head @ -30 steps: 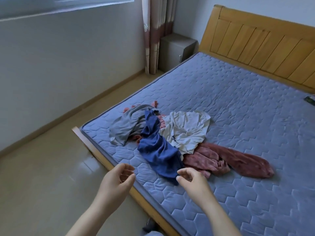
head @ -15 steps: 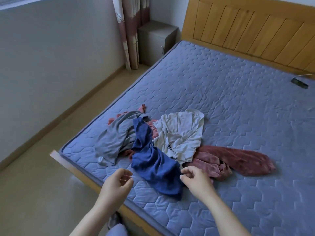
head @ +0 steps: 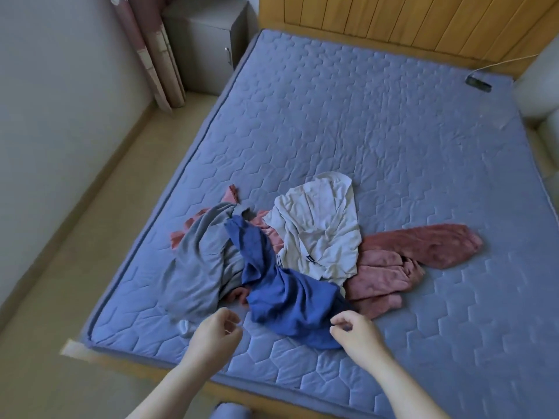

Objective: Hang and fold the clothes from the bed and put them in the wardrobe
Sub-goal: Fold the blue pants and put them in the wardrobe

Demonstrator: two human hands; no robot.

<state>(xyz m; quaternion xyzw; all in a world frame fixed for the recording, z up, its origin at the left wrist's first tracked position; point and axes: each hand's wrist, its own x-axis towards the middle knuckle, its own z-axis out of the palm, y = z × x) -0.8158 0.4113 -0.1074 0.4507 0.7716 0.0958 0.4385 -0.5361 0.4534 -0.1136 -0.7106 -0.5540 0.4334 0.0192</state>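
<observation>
Basically at the very start here. All the clothes sit in one crumpled heap on the bed [head: 393, 131], down near the foot end. There's a blue shirt [head: 290, 303] draped across the front, a grey top [head: 199, 267] to its left and a white shirt [head: 320, 234] behind it. A fuzzy pink piece [head: 423, 246] sticks out to the right, and some thinner salmon fabric [head: 181, 237] peeks out from under the grey. Nothing is folded and nothing is on a hanger. I can't see any hangers, or the wardrobe, in this shot at all.

The left grip [head: 216, 337] hovers over bare mattress just in front of the grey top, fingers loosely curled and holding nothing. The right grip [head: 357, 334] is right at the near edge of the blue shirt with thumb and forefinger drawn close together. It might be pinching the hem already, but I honestly can't tell whether it has cloth or is just above it.

My guess is the blue shirt goes first, since it's on top and closest. After that every piece needs pulling free, sorting into hang or fold, and carrying off. So pretty much the whole job is left
</observation>
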